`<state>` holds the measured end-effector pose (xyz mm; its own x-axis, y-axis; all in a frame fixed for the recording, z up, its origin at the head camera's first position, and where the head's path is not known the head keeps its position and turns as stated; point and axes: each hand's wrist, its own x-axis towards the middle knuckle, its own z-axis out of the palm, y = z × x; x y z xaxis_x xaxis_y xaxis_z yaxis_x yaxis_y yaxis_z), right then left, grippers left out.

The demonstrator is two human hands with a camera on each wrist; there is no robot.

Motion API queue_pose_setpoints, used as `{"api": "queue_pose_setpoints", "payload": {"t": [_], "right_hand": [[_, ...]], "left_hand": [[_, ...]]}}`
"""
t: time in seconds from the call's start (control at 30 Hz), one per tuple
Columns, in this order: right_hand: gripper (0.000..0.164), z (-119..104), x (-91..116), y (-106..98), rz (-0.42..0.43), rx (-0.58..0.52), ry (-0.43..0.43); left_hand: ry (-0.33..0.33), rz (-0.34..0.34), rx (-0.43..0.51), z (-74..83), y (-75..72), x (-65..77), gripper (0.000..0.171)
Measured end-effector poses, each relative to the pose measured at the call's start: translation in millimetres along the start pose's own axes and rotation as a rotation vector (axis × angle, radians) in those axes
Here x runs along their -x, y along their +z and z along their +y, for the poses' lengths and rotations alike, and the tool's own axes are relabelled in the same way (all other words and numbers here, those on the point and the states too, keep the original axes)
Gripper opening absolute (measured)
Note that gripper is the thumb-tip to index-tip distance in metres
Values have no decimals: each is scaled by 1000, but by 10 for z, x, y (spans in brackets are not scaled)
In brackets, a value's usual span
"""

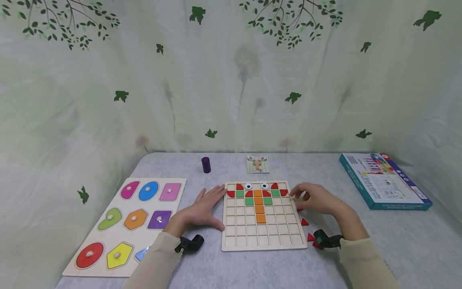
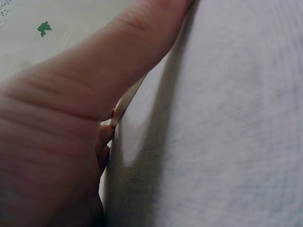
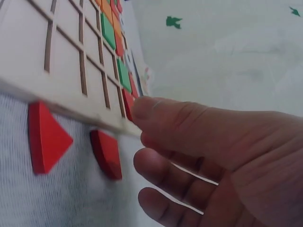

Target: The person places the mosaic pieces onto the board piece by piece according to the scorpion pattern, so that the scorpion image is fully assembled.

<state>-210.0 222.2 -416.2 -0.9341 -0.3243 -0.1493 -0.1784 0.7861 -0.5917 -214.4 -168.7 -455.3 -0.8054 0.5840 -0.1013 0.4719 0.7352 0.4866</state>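
A wooden grid board [image 1: 263,243] lies on the table. Red, green and orange pieces and two eye pieces fill cells in its upper rows, and an orange column [image 1: 259,209] runs down the middle. My left hand [image 1: 203,208] rests along the board's left edge, fingers spread and thumb near the lower side. At the upper right edge is my right hand [image 1: 317,197], fingers loosely bent. Its thumb tip [image 3: 144,109] is right by a red piece [image 3: 128,103] in an edge cell, with nothing visible between thumb and fingers. A loose red quarter-round piece [image 3: 108,153] lies below that hand.
Red triangles [image 1: 304,222] lie right of the board. A knob puzzle [image 1: 144,200] with coloured shapes stands left. Behind are a dark purple cylinder [image 1: 206,165] and a small pattern card [image 1: 258,165]. A teal-edged box [image 1: 386,182] lies at the back right.
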Motion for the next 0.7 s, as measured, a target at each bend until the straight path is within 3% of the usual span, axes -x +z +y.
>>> {"api": "queue_pose_setpoints", "payload": {"t": [0.33, 0.7], "right_hand": [[34, 197, 3, 27, -36, 22, 52], [22, 208, -21, 51, -38, 9, 74]], "left_hand": [[8, 5, -5, -9, 13, 8, 121], [6, 6, -5, -8, 2, 6, 122]]}}
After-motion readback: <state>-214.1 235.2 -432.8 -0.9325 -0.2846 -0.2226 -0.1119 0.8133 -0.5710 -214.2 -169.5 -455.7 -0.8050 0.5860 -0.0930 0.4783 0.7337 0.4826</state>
